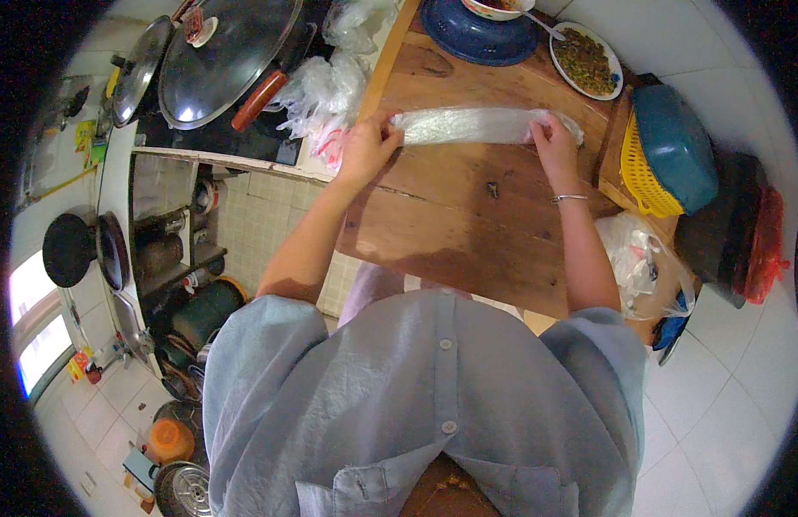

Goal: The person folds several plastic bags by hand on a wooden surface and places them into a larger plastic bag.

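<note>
A clear plastic bag (467, 126), folded into a long flat strip, stretches sideways over the wooden tabletop (451, 207). My left hand (367, 145) pinches its left end between thumb and fingers. Near the other end my right hand (555, 145) grips the strip, and a short crumpled piece sticks out beyond the fingers. A thin bracelet (569, 198) circles my right wrist. Just left of my left hand lies a heap of crumpled plastic bags (331, 90), one with red print.
Along the back stand a dark blue lid or basin (480, 39), a bowl (496, 8) and a plate of chopped food (586, 61) with a spoon. A yellow basket (641, 171) and teal basin (674, 148) flank the right. Left, a lidded wok (228, 58) sits on the black cooktop (211, 142).
</note>
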`<act>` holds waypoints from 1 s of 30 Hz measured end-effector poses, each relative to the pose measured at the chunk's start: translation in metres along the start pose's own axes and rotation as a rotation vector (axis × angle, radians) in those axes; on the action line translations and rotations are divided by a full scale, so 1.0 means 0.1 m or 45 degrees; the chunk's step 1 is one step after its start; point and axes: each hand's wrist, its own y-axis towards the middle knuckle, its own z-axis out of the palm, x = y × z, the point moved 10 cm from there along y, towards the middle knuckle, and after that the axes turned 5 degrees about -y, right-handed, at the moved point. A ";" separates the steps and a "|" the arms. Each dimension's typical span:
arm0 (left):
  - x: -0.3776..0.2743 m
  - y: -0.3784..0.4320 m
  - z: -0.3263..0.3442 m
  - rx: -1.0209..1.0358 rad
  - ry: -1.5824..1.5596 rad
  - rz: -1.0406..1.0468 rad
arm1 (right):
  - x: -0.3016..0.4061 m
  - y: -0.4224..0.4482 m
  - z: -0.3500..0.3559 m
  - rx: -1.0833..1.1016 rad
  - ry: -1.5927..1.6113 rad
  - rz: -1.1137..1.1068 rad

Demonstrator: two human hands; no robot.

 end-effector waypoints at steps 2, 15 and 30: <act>-0.04 0.01 -0.04 -0.075 0.075 0.044 | 0.05 -0.03 -0.05 -0.023 0.007 0.066; -1.20 -0.17 0.79 0.011 0.510 0.791 | 0.29 -0.08 -0.12 -0.131 -0.250 0.056; -0.75 -0.13 0.91 0.073 0.824 0.583 | 1.10 -0.25 -0.38 -0.373 -0.351 -0.407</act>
